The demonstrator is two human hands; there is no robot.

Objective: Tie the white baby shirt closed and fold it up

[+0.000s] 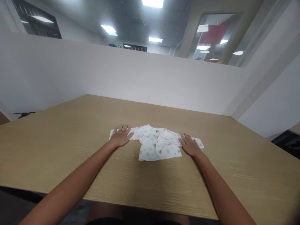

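A small white baby shirt (148, 147) with a faint green and grey print lies spread on the table, its sleeves stretched out to both sides. Its front panels overlap, and the right-hand one is a little rumpled. My left hand (121, 136) rests on the left sleeve with the fingers spread. On the other sleeve, near the cuff, my right hand (189, 145) lies flat with its fingers stretched out. Parts of both sleeves are hidden under my hands.
The wooden table (70, 125) reaches back to a low white partition (150, 75). A white wall (272, 93) stands to the right. Dark objects show past the table's left and right edges.
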